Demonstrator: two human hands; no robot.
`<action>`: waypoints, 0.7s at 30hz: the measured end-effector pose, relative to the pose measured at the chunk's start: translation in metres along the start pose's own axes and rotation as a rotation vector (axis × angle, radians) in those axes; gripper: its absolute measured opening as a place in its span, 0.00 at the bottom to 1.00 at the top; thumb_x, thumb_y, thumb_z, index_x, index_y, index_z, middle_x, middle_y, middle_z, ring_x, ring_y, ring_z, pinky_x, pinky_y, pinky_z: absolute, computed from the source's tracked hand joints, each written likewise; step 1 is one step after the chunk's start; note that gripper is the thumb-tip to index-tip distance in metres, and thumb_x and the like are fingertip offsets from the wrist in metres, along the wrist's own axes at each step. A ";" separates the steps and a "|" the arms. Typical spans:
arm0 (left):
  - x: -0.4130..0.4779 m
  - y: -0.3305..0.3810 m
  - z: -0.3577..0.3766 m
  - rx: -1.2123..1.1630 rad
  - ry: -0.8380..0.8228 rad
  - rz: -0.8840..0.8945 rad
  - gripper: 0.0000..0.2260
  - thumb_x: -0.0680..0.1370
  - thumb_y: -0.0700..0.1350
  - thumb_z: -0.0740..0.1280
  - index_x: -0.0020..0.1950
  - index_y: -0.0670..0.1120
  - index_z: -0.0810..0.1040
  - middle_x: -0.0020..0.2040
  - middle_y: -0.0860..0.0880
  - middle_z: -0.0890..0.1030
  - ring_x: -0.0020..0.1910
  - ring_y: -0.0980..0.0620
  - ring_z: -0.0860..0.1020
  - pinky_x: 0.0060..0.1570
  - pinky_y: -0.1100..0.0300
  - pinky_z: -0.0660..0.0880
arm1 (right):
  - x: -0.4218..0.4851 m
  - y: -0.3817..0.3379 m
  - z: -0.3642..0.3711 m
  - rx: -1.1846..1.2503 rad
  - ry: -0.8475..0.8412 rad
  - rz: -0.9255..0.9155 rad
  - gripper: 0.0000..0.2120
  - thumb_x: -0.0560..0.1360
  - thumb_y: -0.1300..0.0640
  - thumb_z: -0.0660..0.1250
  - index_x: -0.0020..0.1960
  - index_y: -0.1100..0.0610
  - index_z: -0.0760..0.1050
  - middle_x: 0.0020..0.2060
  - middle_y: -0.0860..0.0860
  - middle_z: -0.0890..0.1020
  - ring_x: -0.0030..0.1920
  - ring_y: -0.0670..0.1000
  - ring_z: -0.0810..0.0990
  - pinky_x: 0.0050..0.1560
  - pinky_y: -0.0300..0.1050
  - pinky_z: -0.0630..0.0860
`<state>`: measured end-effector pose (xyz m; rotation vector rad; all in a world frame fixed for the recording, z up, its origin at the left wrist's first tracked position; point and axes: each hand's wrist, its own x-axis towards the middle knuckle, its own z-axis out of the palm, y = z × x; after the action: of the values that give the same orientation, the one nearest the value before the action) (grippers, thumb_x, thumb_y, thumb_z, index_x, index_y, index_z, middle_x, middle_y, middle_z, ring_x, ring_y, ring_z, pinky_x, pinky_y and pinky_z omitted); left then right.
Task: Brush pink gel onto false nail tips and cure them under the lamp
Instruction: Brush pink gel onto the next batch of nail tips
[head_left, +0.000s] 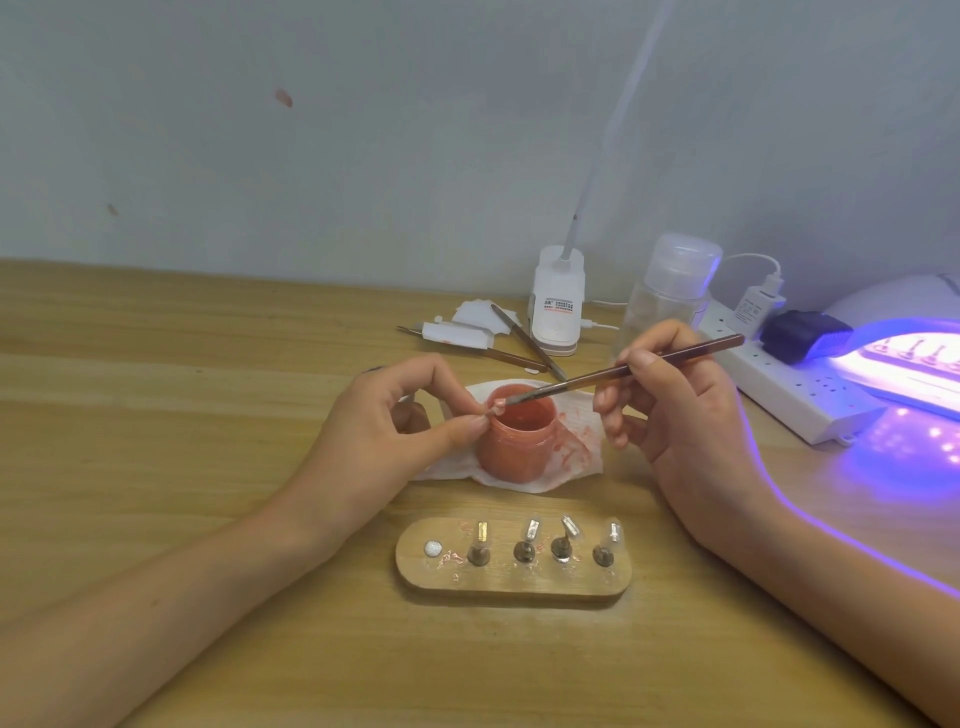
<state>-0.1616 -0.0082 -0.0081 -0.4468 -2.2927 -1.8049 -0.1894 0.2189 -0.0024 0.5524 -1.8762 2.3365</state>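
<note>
1. Both forearms come in from the bottom corners and lie over the wooden desk (156, 415).
2. Between them, closest on the desk, lies an oblong wooden holder (514, 584) smeared with pink. Four nail tips (531, 530) stand on it in a row on little metal pegs, clear and glossy. A round metal disc (432, 548) sits at its left end.
3. Beyond the holder, the left hand (395, 421) has its grip narrowed to a pinch. Thumb and forefinger meet on a single tip (497, 407), held just over the left rim of the jar. That tip looks pale with a pink tinge; it is too small to tell more.
4. The right hand (670, 410) has its grip closed round a thin brown brush (623, 369), held like a pen with the handle slanting up to the right. The bristles touch the pinched tip.
5. The jar (514, 441) stands open between the hands, squat and pink inside and out. It sits on a white paper towel (571, 452) blotched with pink.
6. Farther back lie thin tools (524, 340) and white pads (457, 335). Beside them stand the white base of a desk light (558, 301) and a clear capped bottle (667, 296).
7. At the far right a white power strip (789, 384) carries plugs. Just beside it the curing lamp (883, 332) glows violet, with a row of small pegs showing inside. Its light edges the right forearm and spills onto the desk.
</note>
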 end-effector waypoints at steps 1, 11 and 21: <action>0.000 0.000 0.000 -0.003 0.001 -0.001 0.06 0.73 0.39 0.74 0.39 0.44 0.79 0.33 0.55 0.78 0.29 0.48 0.67 0.29 0.60 0.64 | 0.000 0.000 0.001 -0.018 -0.010 0.004 0.08 0.77 0.56 0.62 0.40 0.50 0.74 0.31 0.53 0.80 0.30 0.49 0.77 0.30 0.38 0.74; 0.000 0.001 0.000 -0.015 0.000 0.004 0.06 0.73 0.39 0.74 0.39 0.44 0.79 0.37 0.48 0.80 0.30 0.48 0.66 0.32 0.56 0.64 | -0.001 0.000 0.001 -0.039 0.004 -0.001 0.07 0.78 0.57 0.62 0.41 0.51 0.73 0.30 0.53 0.79 0.30 0.49 0.77 0.30 0.38 0.74; 0.000 0.000 0.000 -0.011 0.001 -0.009 0.07 0.73 0.39 0.75 0.38 0.47 0.79 0.35 0.53 0.79 0.30 0.47 0.66 0.33 0.55 0.64 | -0.001 0.001 0.000 -0.057 0.010 0.001 0.06 0.78 0.57 0.62 0.42 0.53 0.72 0.30 0.52 0.80 0.31 0.48 0.77 0.31 0.38 0.74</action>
<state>-0.1612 -0.0083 -0.0080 -0.4385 -2.2889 -1.8220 -0.1884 0.2187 -0.0032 0.5331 -1.9324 2.2740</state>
